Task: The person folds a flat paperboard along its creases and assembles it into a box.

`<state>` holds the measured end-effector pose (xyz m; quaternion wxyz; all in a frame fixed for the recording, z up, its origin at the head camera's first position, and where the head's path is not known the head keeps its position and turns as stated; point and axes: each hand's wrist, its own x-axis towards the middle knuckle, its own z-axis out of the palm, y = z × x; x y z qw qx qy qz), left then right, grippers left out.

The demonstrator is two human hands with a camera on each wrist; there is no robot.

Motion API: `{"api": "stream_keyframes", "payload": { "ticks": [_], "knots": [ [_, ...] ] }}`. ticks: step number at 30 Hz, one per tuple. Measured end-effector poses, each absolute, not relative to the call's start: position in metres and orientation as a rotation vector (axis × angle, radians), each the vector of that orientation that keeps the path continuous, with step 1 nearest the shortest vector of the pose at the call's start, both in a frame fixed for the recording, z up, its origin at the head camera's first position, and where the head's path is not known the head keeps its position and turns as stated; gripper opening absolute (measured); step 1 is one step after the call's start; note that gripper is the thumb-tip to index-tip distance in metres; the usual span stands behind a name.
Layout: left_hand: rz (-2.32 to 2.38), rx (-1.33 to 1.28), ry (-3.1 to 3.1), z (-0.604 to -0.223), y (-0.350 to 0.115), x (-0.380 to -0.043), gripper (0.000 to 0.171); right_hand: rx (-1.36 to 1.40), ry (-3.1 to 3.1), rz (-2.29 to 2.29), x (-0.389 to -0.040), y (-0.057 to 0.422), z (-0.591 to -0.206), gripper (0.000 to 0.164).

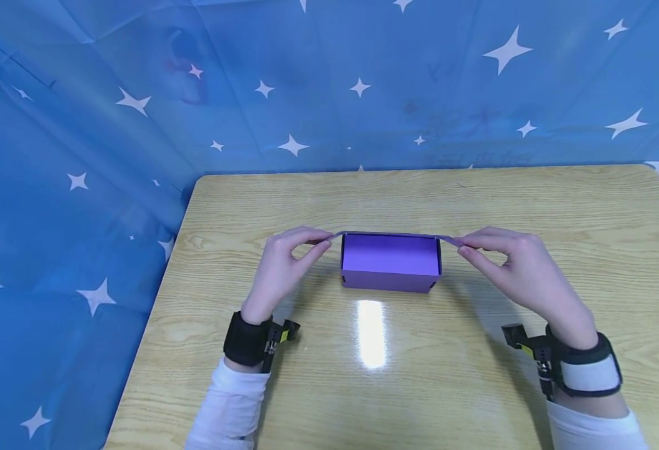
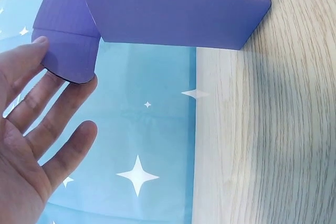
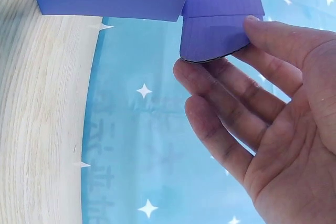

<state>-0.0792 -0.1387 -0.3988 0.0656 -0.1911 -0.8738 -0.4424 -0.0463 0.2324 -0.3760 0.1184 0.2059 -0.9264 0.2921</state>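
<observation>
Our left hand (image 1: 281,265) and right hand (image 1: 518,270) each pinch an end flap of the purple box (image 1: 390,262). We hold both flaps spread outward, the box resting mid-counter (image 1: 476,194).

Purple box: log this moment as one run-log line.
left hand: pinches left flap | right hand: pinches right flap | purple box: open, on wooden table

Both arms had white long sleeves (image 1: 234,406). The left wrist wore a plain black strap (image 1: 246,339) with a small black-and-yellow camera mount, and the right wrist wore a black strap with a white band (image 1: 588,373) plus the same mount.
</observation>
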Motion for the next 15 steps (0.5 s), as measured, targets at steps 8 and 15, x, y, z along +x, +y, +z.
{"api": "stream_keyframes", "payload": {
  "ticks": [8, 15],
  "knots": [
    [-1.363, -0.518, -2.632, -0.396, -0.134, -0.077, 0.021, 0.573, -2.726, 0.870, -0.044, 0.229, -0.373, 0.016],
    [-1.424, -0.451, -2.600, -0.395, -0.127, -0.076, 0.020, 0.540, -2.702, 0.924, -0.042, 0.223, -0.374, 0.014]
  ]
}}
